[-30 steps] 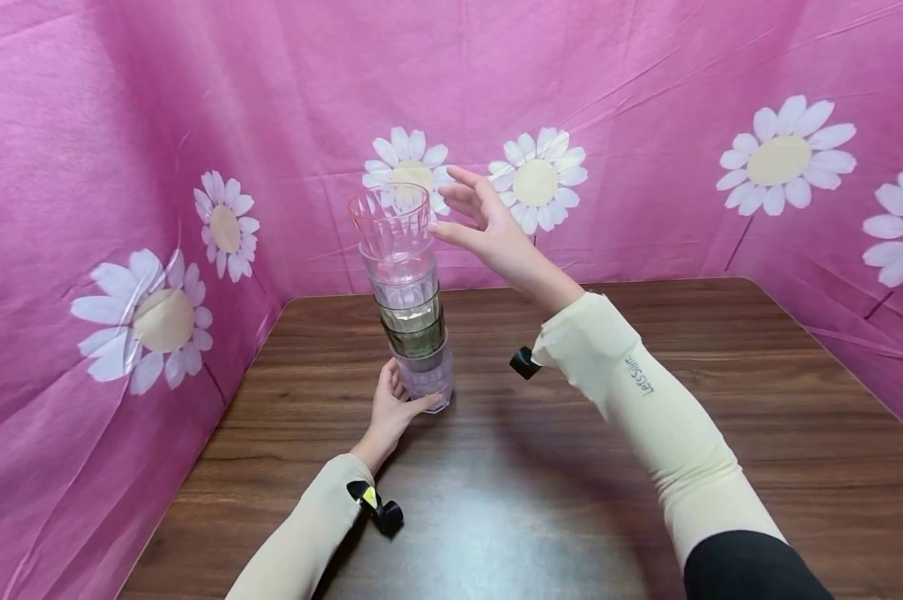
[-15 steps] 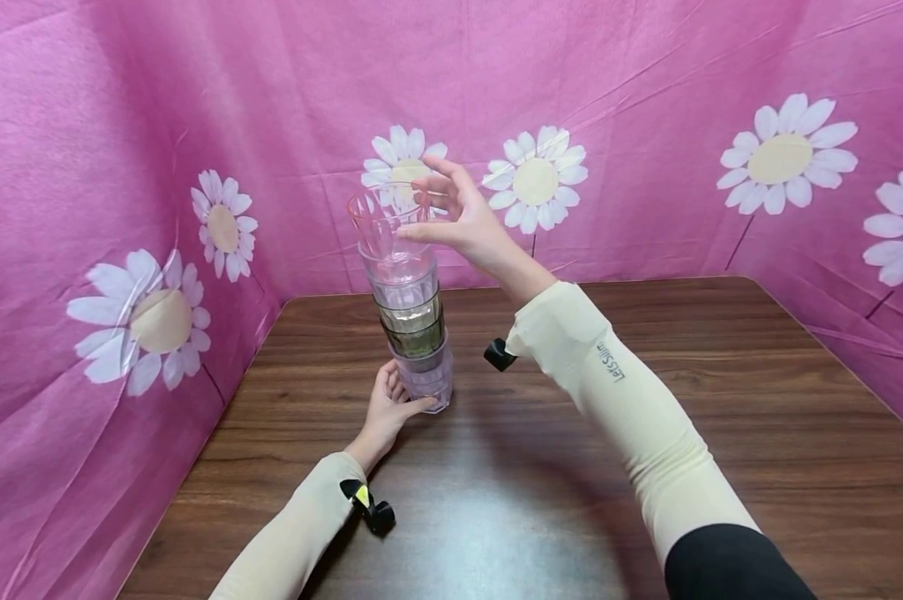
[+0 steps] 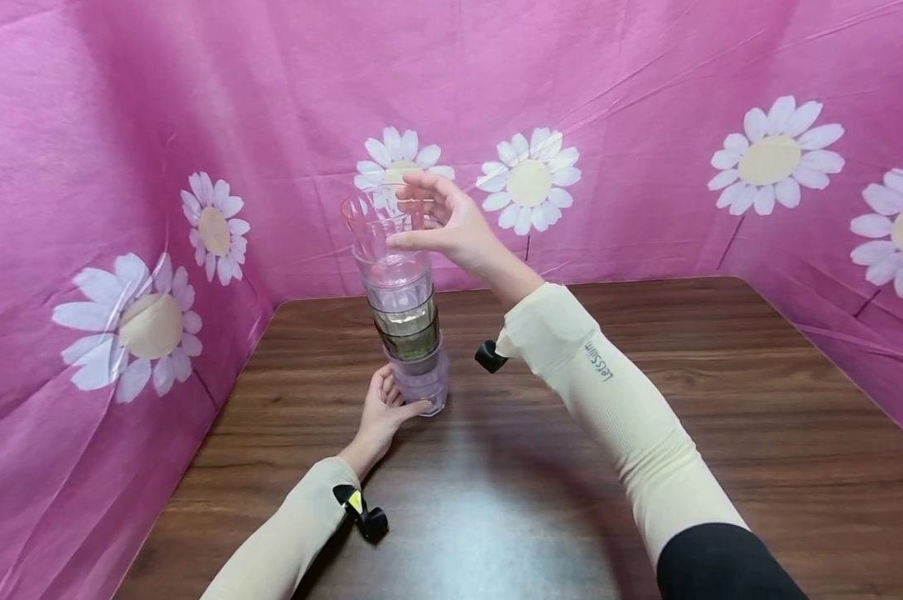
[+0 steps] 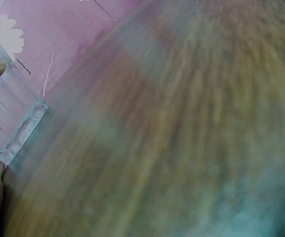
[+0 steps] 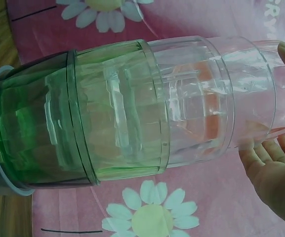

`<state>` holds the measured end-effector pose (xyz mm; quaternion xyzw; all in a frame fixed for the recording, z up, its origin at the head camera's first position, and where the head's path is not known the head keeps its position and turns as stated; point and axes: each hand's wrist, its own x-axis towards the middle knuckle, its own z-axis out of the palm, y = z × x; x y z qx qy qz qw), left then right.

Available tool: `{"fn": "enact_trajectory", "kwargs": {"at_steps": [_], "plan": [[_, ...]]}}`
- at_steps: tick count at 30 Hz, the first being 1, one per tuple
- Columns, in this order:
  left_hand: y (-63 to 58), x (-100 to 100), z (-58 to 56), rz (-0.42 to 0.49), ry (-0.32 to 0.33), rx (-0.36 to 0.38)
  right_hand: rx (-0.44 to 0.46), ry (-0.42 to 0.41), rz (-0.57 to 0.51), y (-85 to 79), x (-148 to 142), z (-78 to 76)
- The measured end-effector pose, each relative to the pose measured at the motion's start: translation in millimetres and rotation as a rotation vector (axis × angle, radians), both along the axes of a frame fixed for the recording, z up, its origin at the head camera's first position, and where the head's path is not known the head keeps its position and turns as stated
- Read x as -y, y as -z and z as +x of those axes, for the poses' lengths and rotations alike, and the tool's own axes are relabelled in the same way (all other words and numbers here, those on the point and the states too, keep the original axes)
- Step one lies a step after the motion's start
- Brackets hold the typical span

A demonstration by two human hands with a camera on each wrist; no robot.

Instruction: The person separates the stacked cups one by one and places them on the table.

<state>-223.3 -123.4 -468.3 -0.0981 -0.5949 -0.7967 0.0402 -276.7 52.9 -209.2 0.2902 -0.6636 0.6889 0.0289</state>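
A tall stack of nested clear tumblers leans slightly left on the table. At its base my left hand [image 3: 376, 421] holds the lilac-tinted bottom tumbler [image 3: 427, 382], thumb in front and fingers behind; the left wrist view catches this tumbler's thick base [image 4: 26, 132] at the edge. Around the pink-rimmed top tumbler [image 3: 365, 233] curls my right hand [image 3: 459, 232], thumb on the near side and fingers behind. Between them sit a dark green tumbler [image 5: 33, 118], a paler green one [image 5: 120, 108] and colourless ones [image 5: 196, 98]. The top tumbler's rim is out of the right wrist view.
The brown wood-grain table [image 3: 609, 417] extends right and toward me. A pink cloth [image 3: 631, 83] with white daisies hangs behind it and along both sides. Black wrist cameras [image 3: 372, 523] are strapped over the cream sleeves.
My right hand has moved left and closed around the top tumbler from beside it. The left hand keeps its hold on the base, and the stack stands where it was.
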Motion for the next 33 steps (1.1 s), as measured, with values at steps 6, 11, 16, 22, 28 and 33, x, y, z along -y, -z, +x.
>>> {"fn": "enact_trajectory", "kwargs": {"at_steps": [6, 11, 16, 22, 28, 33], "plan": [[1.2, 2.5, -0.2, -0.009, -0.003, 0.0, 0.008, 0.021, -0.009, -0.1, 1.6, -1.6], [0.1, 2.5, 0.2, -0.008, -0.012, -0.004, 0.0, 0.032, -0.038, -3.1, 3.3, -0.6], [-1.5, 2.2, 0.4, -0.01, -0.017, -0.014, -0.005, 0.031, -0.104, -9.3, 4.3, 1.7], [-1.6, 2.7, 0.7, -0.015, -0.017, -0.008, 0.023, 0.022, -0.206, -14.5, 3.9, 4.4], [-0.8, 2.6, 0.1, -0.011, -0.011, -0.005, -0.016, 0.016, -0.306, -22.2, -0.7, 7.8], [1.0, 2.2, -0.8, -0.015, -0.004, -0.007, -0.034, 0.03, -0.375, -27.7, -7.2, 7.5]]}}
